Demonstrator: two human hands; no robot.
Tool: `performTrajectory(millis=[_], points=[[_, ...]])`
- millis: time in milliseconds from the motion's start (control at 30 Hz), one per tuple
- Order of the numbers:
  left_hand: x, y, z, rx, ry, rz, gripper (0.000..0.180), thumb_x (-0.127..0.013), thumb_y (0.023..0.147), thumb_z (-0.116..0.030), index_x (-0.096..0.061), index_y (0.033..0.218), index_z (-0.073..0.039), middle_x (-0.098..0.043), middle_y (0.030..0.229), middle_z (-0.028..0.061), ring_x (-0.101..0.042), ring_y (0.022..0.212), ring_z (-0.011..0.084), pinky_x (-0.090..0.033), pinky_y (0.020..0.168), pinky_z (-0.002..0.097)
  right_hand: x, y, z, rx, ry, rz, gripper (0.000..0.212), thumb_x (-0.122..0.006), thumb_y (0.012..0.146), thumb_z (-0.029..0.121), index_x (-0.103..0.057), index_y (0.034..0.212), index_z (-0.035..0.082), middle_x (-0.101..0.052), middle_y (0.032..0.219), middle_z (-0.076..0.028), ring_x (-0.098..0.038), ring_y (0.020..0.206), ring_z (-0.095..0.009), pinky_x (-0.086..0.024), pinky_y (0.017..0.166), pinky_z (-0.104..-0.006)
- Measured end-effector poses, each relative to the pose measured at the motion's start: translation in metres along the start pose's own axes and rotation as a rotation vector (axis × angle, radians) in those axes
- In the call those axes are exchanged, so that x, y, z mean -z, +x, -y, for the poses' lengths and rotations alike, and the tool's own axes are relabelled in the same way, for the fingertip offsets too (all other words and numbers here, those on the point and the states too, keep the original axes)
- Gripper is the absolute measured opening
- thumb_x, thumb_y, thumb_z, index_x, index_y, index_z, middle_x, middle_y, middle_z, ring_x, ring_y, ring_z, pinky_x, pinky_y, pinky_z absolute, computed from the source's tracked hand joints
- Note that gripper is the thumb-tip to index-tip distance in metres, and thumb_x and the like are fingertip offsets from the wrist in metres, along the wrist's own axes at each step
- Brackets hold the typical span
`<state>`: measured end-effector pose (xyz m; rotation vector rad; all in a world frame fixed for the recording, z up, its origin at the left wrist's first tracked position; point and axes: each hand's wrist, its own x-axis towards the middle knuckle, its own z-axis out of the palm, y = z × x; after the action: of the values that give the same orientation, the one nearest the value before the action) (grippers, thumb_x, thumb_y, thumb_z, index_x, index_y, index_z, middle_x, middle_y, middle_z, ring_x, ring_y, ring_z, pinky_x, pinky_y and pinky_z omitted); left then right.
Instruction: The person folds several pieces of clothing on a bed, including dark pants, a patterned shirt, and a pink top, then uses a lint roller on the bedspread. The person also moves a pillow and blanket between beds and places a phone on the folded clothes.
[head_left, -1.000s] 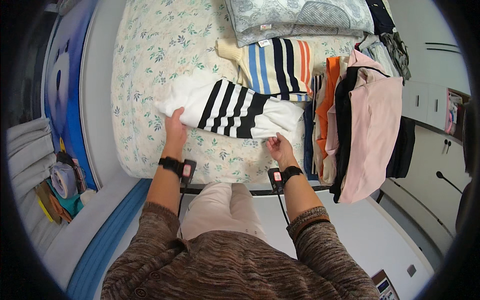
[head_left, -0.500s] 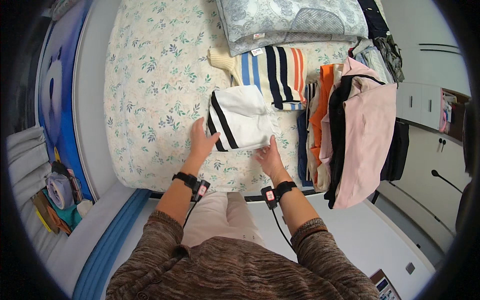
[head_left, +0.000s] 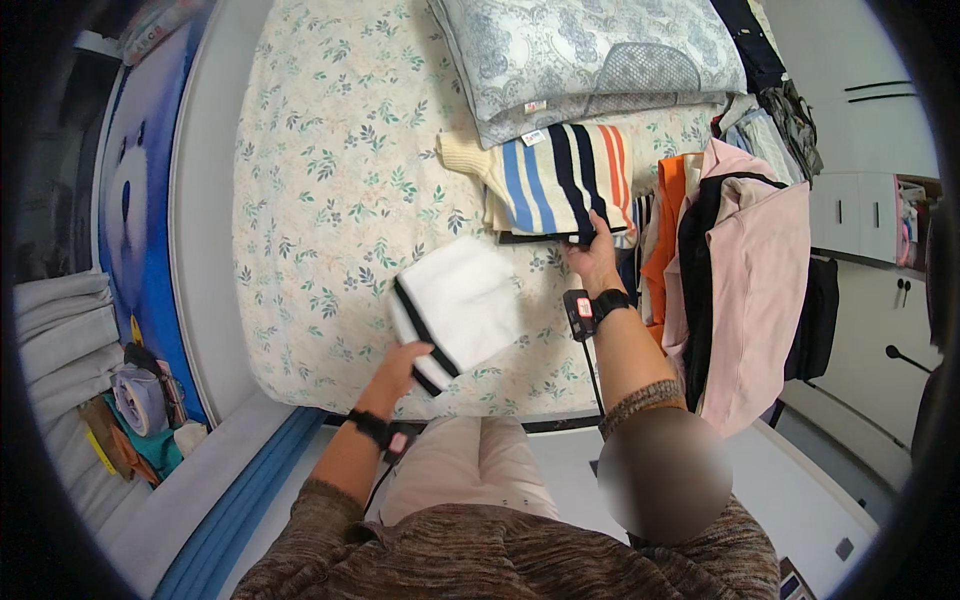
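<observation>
Left hand (head_left: 400,366) is pinched closed on the 7 o'clock edge of a squarish, folded white garment (head_left: 472,308), soft-looking with black bands. Striped cream knit (head_left: 550,183), ribbed at one end, sits at its 1 o'clock. Right hand (head_left: 597,258)'s half-curled at the knit's 5 o'clock hem, can't tell if it's gripping.

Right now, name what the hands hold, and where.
Left hand: folded white garment, by its black-striped side. Right hand: at the near edge of the striped sweater; grip unclear.
</observation>
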<state>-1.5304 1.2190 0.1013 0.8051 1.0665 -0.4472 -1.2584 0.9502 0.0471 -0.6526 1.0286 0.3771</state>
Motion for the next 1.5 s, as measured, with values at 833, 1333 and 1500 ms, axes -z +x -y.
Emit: performTrajectory(millis=[833,1333,1500], points=[[-0.123,-0.216,-0.028,0.466,-0.002,0.442,0.073,-0.042,0.088,-0.063,-0.04,0.136,-0.008,-0.052,0.127,0.015,-0.054,0.114,0.032,-0.045,0.096,0.0486,0.06,-0.408,0.003,1.112,-1.323,1.516,0.026,-0.062,0.066,-0.005,-0.056,0.09,0.004,-0.055,0.103,-0.016,-0.054,0.096,-0.036,-0.046,0.077,-0.0419],[-0.302,-0.299,0.046,-0.315,0.123,0.872,0.076,-0.053,0.065,-0.01,-0.034,0.136,0.007,-0.048,0.132,0.0218,-0.049,0.121,0.036,-0.037,0.107,0.0441,0.224,-0.5,0.179,1.794,-1.213,0.923,0.075,-0.075,0.062,0.01,-0.045,0.13,0.008,-0.038,0.137,-0.018,-0.037,0.127,-0.036,-0.033,0.101,-0.046],[-0.37,-0.322,0.046,-0.584,0.315,1.136,0.063,-0.048,0.087,-0.031,-0.032,0.141,0.0,-0.045,0.137,0.0178,-0.045,0.124,0.0343,-0.036,0.106,0.0448,0.316,-0.509,0.231,1.721,-1.128,0.428,0.07,-0.073,0.075,0.022,-0.041,0.135,0.006,-0.04,0.135,-0.02,-0.037,0.125,-0.039,-0.033,0.104,-0.0451]])
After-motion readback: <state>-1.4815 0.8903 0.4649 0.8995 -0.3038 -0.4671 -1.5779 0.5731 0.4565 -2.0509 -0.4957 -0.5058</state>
